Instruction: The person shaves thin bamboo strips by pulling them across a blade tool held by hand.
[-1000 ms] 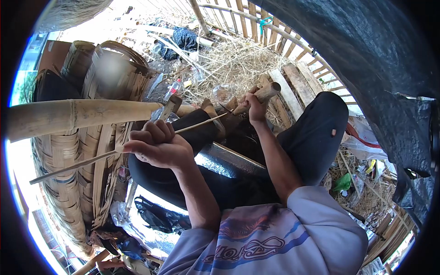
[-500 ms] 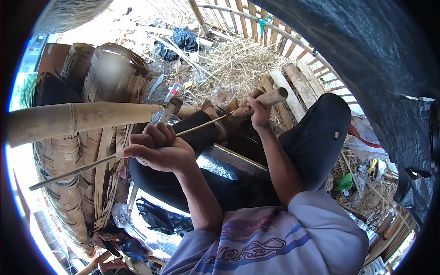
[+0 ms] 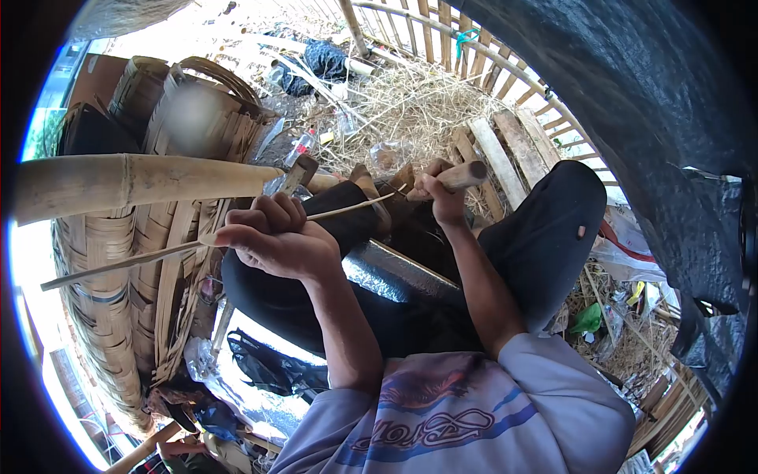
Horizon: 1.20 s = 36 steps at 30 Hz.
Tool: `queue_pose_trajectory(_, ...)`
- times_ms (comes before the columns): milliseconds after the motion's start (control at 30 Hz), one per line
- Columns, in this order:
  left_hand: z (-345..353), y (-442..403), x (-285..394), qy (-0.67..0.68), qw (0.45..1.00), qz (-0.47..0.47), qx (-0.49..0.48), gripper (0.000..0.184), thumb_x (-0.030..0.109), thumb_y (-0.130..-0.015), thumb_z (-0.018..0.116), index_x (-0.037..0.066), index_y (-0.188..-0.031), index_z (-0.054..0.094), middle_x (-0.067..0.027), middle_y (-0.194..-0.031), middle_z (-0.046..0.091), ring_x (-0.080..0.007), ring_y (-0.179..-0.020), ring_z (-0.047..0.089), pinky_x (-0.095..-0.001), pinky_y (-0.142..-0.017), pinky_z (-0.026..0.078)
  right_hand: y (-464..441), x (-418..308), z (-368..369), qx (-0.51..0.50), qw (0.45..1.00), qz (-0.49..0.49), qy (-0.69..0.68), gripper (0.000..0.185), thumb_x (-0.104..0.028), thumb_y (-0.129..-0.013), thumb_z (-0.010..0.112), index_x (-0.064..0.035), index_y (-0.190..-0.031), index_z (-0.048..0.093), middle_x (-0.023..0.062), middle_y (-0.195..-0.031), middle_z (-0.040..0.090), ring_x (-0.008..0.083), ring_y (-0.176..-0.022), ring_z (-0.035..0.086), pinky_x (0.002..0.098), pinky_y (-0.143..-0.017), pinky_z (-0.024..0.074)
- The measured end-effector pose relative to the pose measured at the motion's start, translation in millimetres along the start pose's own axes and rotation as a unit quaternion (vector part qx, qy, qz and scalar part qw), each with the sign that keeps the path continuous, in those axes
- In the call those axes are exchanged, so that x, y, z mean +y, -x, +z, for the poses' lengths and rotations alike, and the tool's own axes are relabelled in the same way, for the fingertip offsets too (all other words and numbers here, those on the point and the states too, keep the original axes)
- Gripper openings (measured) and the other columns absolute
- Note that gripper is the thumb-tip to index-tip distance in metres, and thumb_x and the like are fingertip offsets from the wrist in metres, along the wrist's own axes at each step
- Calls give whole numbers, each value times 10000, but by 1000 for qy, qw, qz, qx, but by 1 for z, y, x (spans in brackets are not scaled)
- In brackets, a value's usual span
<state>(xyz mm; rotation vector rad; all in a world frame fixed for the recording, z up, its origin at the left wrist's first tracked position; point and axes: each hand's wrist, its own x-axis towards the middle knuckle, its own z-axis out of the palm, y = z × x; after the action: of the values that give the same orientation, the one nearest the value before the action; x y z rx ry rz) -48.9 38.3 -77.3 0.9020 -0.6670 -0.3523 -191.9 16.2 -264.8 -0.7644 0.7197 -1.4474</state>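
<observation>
My left hand [image 3: 276, 237] is closed around a thin bamboo strip [image 3: 130, 259], which sticks out far to the left and runs right toward my other hand. My right hand [image 3: 440, 199] grips the thick wooden handle [image 3: 466, 175] of what looks like a knife. Its blade is dark, seen nearly edge-on and mostly hidden. The strip's right end meets the tool just left of my right fingers. Both hands are above my bent legs [image 3: 545, 237] in dark trousers.
A thick bamboo pole [image 3: 87, 188] juts in from the left, before rolls of woven bamboo [image 3: 99, 316]. Behind are straw [image 3: 418, 103], a plastic bottle [image 3: 300, 147] and wooden planks [image 3: 497, 162]. Dark plastic sheeting [image 3: 655, 118] hangs at right. Part of another person [image 3: 185, 450] shows at lower left.
The view has tilted slightly. My left hand and the strip's left end sit a little higher, and the handle's end has shifted slightly left and down. Both grips are unchanged.
</observation>
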Motion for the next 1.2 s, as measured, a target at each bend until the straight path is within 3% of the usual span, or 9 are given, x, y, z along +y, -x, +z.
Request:
queue_pose_trajectory(67, 3, 0, -1, 14, 1000, 4, 6, 484, 511, -929, 325, 150, -631, 201, 57, -502, 136, -44, -443, 111, -221, -405, 113, 0, 32, -15, 43, 998, 16, 33, 143, 7, -737, 579, -55, -634, 502, 11, -599, 507, 61, -515, 468, 219, -480, 384)
queue_pose_trajectory(133, 4, -2, -1, -12, 1000, 3, 5, 484, 509, -928, 333, 149, -631, 207, 55, -502, 137, -46, -443, 116, -224, -408, 118, -9, 39, -22, 26, 974, -1, 227, 108, -7, -742, 587, -57, -681, 513, 8, -600, 506, 61, -518, 464, 214, -484, 383)
queue_pose_trajectory(300, 4, 3, 1, 11, 1000, 3, -18, 492, 516, -913, 366, 142, -625, 226, 55, -501, 152, -45, -430, 133, -229, -402, 118, -5, -18, -2, -48, 997, 22, -51, 94, -29, -758, 525, -69, -687, 478, 32, -613, 501, 78, -580, 463, 249, -574, 386)
queue_pose_trajectory(433, 3, 4, -2, -13, 999, -16, -30, 499, 548, -905, 334, 157, -627, 198, 55, -499, 124, -52, -450, 105, -242, -415, 95, 0, 25, -10, -24, 994, -18, 109, 100, -42, -752, 530, -71, -690, 459, 33, -605, 479, 86, -544, 457, 239, -530, 400)
queue_pose_trajectory(733, 0, 4, 0, 23, 999, -17, -23, 502, 526, -912, 350, 156, -612, 190, 57, -506, 127, -52, -458, 106, -240, -418, 75, -9, 24, -13, 15, 999, 22, -19, 146, -9, -743, 543, -64, -629, 469, 32, -603, 518, 85, -460, 485, 217, -449, 407)
queue_pose_trajectory(867, 5, 6, 1, 18, 1000, -6, -5, 502, 511, -917, 353, 150, -604, 200, 51, -494, 147, -53, -454, 111, -242, -414, 90, 0, 59, -33, -57, 958, -91, 268, 162, -13, -719, 555, -86, -608, 463, 12, -599, 506, 77, -467, 480, 212, -454, 395)
queue_pose_trajectory(933, 7, 7, 1, 36, 998, -4, -42, 494, 504, -918, 360, 147, -610, 214, 51, -488, 152, -54, -449, 112, -243, -411, 106, -3, 60, -36, 62, 980, 113, 154, 136, -19, -717, 558, -91, -643, 469, -1, -597, 501, 69, -493, 484, 209, -466, 392)
queue_pose_trajectory(1067, 2, 10, 1, 35, 998, 5, -51, 493, 503, -913, 374, 147, -609, 220, 53, -489, 144, -54, -443, 116, -241, -410, 113, -10, 40, -40, 120, 992, 31, -3, 71, -32, -733, 531, -74, -726, 473, 24, -600, 490, 76, -503, 459, 203, -462, 372)
queue_pose_trajectory(1200, 0, 9, 2, 39, 998, 9, -49, 498, 502, -908, 393, 140, -604, 236, 61, -488, 151, -49, -425, 139, -243, -393, 117, -5, 20, -15, 7, 998, -31, -60, 70, -32, -746, 522, -71, -714, 472, 35, -613, 486, 97, -575, 495, 215, -453, 380)
